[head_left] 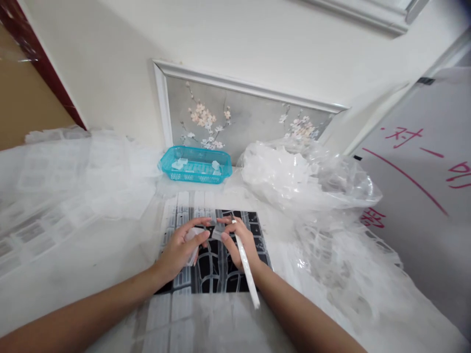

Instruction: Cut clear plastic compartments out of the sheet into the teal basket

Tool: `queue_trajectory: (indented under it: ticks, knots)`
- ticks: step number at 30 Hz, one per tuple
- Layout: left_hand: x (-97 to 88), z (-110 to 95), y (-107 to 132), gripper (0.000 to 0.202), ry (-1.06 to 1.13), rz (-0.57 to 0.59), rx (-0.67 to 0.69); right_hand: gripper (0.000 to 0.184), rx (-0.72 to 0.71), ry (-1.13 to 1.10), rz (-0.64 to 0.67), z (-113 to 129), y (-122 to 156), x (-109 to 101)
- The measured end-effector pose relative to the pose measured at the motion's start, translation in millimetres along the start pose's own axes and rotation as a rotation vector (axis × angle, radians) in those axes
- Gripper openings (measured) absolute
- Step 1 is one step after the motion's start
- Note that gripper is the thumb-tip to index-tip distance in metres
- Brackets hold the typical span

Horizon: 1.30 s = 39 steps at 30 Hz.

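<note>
Over a dark mat (232, 285) partly covered by translucent plastic sheet with a grid of frames, both hands meet near the middle. My left hand (180, 247) is closed around a few small translucent plastic pieces (192, 251), its thumb and forefinger pointing toward the other hand. My right hand (243, 240) holds a slim white stick-like tool (246, 267) with a dark tip; its handle slants back over the wrist. Between the fingertips of the two hands is another small clear piece (218, 231), pinched by the right fingers; whether the left fingers touch it I cannot tell.
Behind the mat stands a blue plastic basket (198, 177) with a few translucent pieces inside. Stacked translucent plastic sheets (73, 166) lie left. A clear bag (294, 171) of white pieces sits back right, above more loose sheets (342, 274). A framed flower picture (250, 117) leans behind.
</note>
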<state>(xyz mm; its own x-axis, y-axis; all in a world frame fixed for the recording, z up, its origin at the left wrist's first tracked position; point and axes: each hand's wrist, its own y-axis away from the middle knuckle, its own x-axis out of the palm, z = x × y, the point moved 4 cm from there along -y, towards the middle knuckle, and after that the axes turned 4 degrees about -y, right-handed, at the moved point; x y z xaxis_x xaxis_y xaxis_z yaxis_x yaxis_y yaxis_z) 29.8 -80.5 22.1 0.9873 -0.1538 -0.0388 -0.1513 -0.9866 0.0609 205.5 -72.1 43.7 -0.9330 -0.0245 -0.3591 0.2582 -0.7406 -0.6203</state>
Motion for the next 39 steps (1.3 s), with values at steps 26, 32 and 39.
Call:
queue_trajectory:
  ticks: [26, 32, 39]
  knots:
    - [5.0, -7.4, 1.4, 0.028, -0.381, 0.121, 0.211, 0.015, 0.047, -0.034, 0.125, 0.5, 2.2, 7.3]
    - [2.7, -7.4, 0.6, 0.025, -0.353, 0.073, 0.217, 0.01, 0.005, -0.039, 0.067, 1.3, 2.3, 5.0]
    - [0.2, -3.2, 6.4, 0.023, -0.346, 0.036, 0.289, 0.008, -0.146, 0.011, 0.065, 8.4, 2.2, 3.5]
